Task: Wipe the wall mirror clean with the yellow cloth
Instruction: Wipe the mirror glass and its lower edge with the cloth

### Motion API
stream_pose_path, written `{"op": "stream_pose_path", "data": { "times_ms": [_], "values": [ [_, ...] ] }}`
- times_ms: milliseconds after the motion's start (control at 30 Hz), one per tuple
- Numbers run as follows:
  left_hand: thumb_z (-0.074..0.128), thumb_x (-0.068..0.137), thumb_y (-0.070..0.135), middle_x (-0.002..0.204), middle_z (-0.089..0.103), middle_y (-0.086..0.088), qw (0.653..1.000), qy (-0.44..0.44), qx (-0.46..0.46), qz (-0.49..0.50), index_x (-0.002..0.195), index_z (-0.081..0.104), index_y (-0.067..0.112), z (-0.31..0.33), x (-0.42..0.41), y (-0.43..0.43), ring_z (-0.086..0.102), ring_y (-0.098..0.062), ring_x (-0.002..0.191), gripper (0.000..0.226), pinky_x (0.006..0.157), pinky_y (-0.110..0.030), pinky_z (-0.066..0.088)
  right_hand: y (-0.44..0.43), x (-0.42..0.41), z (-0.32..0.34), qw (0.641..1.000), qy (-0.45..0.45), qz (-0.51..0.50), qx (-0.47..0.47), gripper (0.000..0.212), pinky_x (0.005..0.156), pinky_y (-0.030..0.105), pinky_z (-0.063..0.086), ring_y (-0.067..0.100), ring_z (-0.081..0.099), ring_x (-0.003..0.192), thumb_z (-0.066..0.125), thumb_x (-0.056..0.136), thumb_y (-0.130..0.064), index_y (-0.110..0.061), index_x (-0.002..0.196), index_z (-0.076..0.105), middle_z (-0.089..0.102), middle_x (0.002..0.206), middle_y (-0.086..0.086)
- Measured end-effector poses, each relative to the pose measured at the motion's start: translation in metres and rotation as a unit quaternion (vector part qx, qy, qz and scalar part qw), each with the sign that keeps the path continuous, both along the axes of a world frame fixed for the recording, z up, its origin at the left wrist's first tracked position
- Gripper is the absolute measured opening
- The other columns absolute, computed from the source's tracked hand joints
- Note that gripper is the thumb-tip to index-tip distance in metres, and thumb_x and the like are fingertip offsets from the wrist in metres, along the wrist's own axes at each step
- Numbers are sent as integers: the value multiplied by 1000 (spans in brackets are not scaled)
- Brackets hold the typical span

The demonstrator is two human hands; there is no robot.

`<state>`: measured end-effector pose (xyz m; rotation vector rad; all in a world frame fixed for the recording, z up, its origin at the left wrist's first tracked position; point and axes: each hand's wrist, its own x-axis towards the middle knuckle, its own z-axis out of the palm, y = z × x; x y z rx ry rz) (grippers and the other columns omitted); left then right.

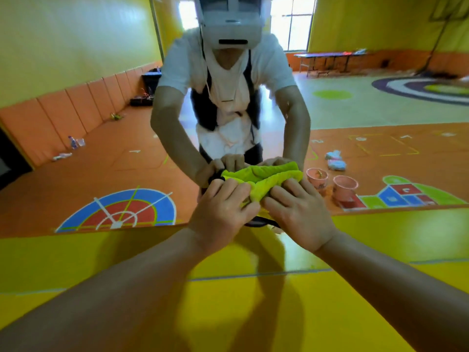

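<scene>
Head view, close to the mirror (380, 110). Both bare forearms reach forward and meet at the glass, low down, near its bottom edge.

Cloth (269, 184): yellow, bunched into folds, held against the mirror between the two hands. Its upper part merges with its own reflection; cannot tell exactly where cloth ends and reflection starts.

Left hand (223, 207): on the cloth's left end. Fingers bent and close together, curled over the fabric, knuckles up. Thumb hidden.

Right hand (299, 209): on the cloth's right end. Fingers close together, lying over the top of the fabric, thumb tucked in below, so the cloth is pinched between them.

The two hands sit just beside each other, nearly touching at the cloth's middle.

In the glass: reflected person (228, 97) leaning in, white shirt, dark vest, white headset, hands meeting the real ones at the cloth. Two pink cups (330, 181) stand on orange floor just right of the hands. Blue-and-white bundles (335, 158) lie behind them. A blue and red target marking (119, 212) lies at lower left. Orange pads (76, 107) line the left wall, with a bottle (72, 142) at their foot. A table (330, 57) stands far back under a window.

Below the mirror is a yellow surface (127, 262), with the arms' shadows on it.
</scene>
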<state>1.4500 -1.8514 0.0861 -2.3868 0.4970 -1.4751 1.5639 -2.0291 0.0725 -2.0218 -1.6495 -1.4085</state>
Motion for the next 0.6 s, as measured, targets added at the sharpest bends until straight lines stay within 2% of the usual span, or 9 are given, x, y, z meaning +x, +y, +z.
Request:
{"op": "stream_pose_path", "data": {
  "times_ms": [67,133,233,300,467,600],
  "values": [
    [38,108,15,76,54,-10,1000,4,-3,-9,74,59,15,48,2,1,50,-29,66,40,60,-42,43,0,2,49,1000,-19,0,16,13,69,42,40,29,55,76,66,100,-26,-20,89,64,57,84,4],
    [29,106,10,78,54,-11,1000,24,0,-12,79,58,15,98,4,3,50,-30,71,40,64,-43,42,1,5,99,999,-32,7,32,15,70,42,39,29,53,76,72,95,-31,-20,88,63,56,84,5],
    [46,89,1,83,53,-11,1000,21,15,-15,88,54,16,172,8,8,46,-29,78,17,68,-42,34,3,9,175,996,-61,2,64,16,70,43,39,28,51,76,68,98,-33,-22,87,63,54,83,5],
    [52,80,0,84,53,-11,1000,10,9,-22,91,51,18,225,10,9,44,-28,78,21,68,-41,33,3,13,225,994,-70,-6,85,16,69,43,39,29,49,77,67,99,-32,-22,87,62,52,83,5],
    [43,82,1,84,50,-11,1000,-22,0,-19,88,51,16,351,15,6,44,-28,78,18,65,-42,35,7,26,345,987,-92,1,130,5,67,44,41,31,50,79,63,91,-21,-19,94,59,51,86,9],
    [38,73,0,88,45,-10,999,-45,0,13,82,54,13,450,17,2,40,-27,85,23,67,-37,30,11,30,445,980,-100,-22,168,13,66,41,39,31,50,81,60,82,-20,-17,94,65,52,87,9]
  ]
}}
